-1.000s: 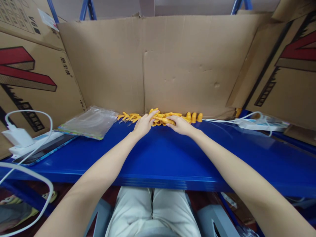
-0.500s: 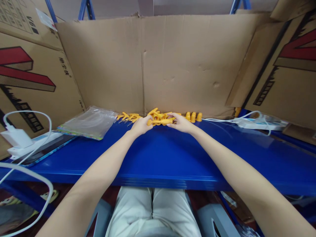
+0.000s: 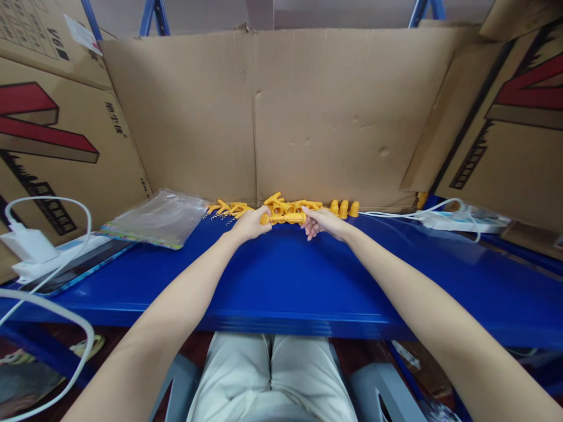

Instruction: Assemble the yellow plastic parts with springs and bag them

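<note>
1. Head view: both bare forearms reach up from the lower corners of the frame and meet near its centre, over the far edge of the blue table (image 3: 285,275).
2. The left hand (image 3: 253,225), just left of centre, is closed around the left part of a yellow ribbed rod (image 3: 288,218), whose round end shows by the fingers.
3. The right hand (image 3: 324,223) is at the rod's right end, thumb above, the other fingers loosely curled and hanging lower; whether it pinches the rod I cannot tell.
4. The rod lies level across the middle of the frame, in front of a heap of yellow pieces (image 3: 277,209) with round openings, smooth and plastic-looking.
5. Left of the heap are forked yellow pieces (image 3: 223,206) with thin metal spirals; right of it stand three yellow cups (image 3: 344,208), tapered like thimbles.
6. Behind rises a creased brown cardboard sheet (image 3: 316,117). At centre left lie clear, glossy plastic bags (image 3: 158,217).
7. Compared with half a second ago, the right hand's fingers have dropped and spread below the rod's end, while the left hand has barely moved. A second ago both hands were over the heap, the left one reaching higher; the cups and bags have stayed put.
</note>
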The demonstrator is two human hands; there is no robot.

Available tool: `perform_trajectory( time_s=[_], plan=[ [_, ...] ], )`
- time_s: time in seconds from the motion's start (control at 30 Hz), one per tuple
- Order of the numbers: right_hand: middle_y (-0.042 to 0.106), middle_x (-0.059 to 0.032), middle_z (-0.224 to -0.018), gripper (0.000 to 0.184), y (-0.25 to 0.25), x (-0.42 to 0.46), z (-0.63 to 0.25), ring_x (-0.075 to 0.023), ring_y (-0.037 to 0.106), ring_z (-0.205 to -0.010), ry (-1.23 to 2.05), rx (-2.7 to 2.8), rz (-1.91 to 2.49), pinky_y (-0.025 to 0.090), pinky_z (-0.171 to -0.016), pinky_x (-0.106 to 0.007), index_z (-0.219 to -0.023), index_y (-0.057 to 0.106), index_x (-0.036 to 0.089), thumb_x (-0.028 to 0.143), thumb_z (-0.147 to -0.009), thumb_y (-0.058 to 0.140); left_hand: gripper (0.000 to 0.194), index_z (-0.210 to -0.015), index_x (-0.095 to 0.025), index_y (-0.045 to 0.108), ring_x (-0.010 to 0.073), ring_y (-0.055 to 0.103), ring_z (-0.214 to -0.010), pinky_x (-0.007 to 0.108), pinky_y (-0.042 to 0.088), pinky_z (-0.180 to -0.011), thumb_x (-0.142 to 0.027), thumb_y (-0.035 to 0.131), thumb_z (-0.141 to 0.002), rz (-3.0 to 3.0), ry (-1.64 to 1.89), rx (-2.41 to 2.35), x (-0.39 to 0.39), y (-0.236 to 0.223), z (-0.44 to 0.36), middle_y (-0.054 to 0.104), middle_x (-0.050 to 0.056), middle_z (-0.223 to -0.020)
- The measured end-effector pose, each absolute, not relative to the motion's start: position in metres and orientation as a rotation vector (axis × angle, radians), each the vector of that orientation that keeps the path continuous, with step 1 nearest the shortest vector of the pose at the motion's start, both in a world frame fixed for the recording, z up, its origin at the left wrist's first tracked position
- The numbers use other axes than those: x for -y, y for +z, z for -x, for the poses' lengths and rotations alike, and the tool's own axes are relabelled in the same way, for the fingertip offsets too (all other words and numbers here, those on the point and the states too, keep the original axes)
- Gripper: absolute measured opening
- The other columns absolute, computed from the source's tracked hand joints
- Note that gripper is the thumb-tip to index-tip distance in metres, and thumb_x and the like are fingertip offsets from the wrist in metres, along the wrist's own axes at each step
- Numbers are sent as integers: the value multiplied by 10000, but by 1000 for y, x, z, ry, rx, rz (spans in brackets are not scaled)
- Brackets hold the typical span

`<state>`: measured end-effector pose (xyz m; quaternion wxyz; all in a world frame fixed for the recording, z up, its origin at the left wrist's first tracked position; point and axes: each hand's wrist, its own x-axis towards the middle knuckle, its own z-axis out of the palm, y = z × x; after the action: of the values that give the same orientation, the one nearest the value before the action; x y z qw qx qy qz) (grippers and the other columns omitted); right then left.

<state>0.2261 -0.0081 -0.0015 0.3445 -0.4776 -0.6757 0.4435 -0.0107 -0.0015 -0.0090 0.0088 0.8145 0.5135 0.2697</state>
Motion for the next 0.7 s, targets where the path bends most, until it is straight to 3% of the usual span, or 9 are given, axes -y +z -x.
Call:
perform_trajectory(
  time_s=[0.1,0.2,0.3,0.37,0.47,0.7],
  plan=[
    [609,-63,-539,596,-2,6,-224,-129,588,-445,1145,1734,1313,457,-444,-236,-622,592,173,641,-906,354,246,-952,-220,575,141,555,-582,240,376,-598,-253,592,-710,-2520,866,-1581,1,-9,10,621,-46,-607],
    [693,-101,-699,597,0,5,-230,-150,633,-516,1240,1733,1322,480,-472,-245,-750,636,176,668,-897,331,229,-932,-211,569,143,560,-583,242,377,-592,-250,591,-707,-2499,876,-1575,0,-10,11,633,-36,-623],
    [709,-97,-1029,353,3,6,-239,-189,698,-728,1304,1752,1217,535,-587,-266,-1014,646,230,519,-811,641,229,-931,-209,569,147,570,-595,243,384,-592,-258,589,-708,-2482,868,-1602,-2,-11,12,643,-26,-653],
    [670,-72,-1156,455,4,7,-243,-198,702,-829,1281,1763,1158,547,-662,-274,-1131,611,283,328,-712,784,239,-936,-208,574,151,569,-591,246,389,-591,-263,591,-704,-2478,844,-1633,-4,-11,12,643,-24,-655],
    [677,-69,-1128,431,4,7,-243,-199,700,-847,1268,1756,1128,547,-703,-287,-1094,619,271,228,-700,787,252,-930,-205,585,161,569,-603,253,392,-594,-274,606,-689,-2514,814,-1660,-5,-12,13,635,-16,-663],
    [705,-80,-1032,216,3,7,-236,-174,699,-770,1274,1723,1140,543,-674,-266,-981,626,222,232,-784,714,295,-933,-207,593,189,575,-672,268,380,-604,-400,621,-711,-2639,832,-1681,-5,-12,15,620,11,-713]
  ],
)
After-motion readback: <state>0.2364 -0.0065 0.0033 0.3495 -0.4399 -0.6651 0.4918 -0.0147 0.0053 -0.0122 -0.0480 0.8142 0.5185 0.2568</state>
